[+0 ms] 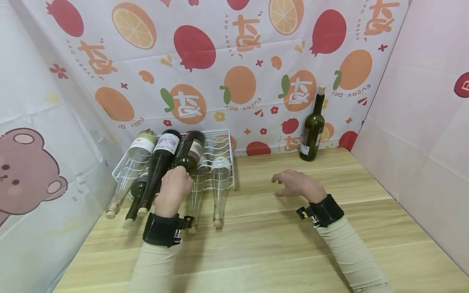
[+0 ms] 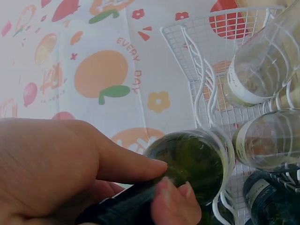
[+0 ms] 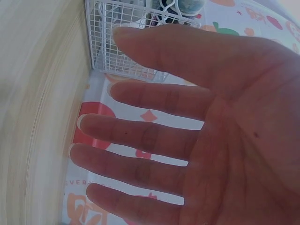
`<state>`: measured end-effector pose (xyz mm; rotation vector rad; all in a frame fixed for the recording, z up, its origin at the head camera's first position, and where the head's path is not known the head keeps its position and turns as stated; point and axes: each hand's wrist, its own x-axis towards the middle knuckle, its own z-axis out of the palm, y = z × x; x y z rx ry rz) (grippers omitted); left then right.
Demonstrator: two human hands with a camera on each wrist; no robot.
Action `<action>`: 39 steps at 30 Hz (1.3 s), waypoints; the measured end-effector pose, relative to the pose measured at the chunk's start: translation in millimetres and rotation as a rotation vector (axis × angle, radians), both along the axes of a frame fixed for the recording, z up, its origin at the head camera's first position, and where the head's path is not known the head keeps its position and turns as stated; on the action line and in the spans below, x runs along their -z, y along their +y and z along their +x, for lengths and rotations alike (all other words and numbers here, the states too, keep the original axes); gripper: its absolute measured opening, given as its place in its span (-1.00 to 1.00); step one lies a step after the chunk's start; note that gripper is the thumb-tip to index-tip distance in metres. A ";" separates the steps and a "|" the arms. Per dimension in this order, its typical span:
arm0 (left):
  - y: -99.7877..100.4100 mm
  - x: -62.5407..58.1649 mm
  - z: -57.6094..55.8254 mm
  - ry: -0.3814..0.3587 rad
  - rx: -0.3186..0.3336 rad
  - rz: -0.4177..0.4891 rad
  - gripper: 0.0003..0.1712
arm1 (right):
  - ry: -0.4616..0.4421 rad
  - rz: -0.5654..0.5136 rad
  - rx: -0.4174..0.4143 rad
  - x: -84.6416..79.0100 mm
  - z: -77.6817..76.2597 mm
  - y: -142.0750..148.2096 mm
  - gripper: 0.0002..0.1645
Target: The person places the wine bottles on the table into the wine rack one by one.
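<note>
My left hand (image 1: 175, 189) grips a dark green wine bottle (image 1: 191, 151) by its neck, over the white wire rack (image 1: 231, 162). In the left wrist view the thumb and fingers wrap the dark neck, and the green glass body (image 2: 190, 164) lies against the rack's wavy wires. The neck's end is hidden in the hand. My right hand (image 1: 298, 185) hovers above the table to the right of the rack, holding nothing. Its fingers are spread and nearly straight in the right wrist view, with the palm (image 3: 234, 140) showing.
Other bottles lie in the rack, corks toward me: a clear one (image 1: 137, 160) at far left, a dark one (image 1: 161, 158) beside it, and a clear one (image 1: 221, 179) at right. A corked green bottle (image 1: 312, 130) stands upright at the back right of the wooden table (image 1: 264, 252), near the patterned curtain.
</note>
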<state>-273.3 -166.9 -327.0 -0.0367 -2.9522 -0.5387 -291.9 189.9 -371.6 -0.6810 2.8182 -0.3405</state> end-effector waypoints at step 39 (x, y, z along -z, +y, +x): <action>10.2 9.9 20.8 0.292 -0.129 0.032 -0.73 | -0.052 -0.014 0.029 2.6 0.1 2.4 -0.41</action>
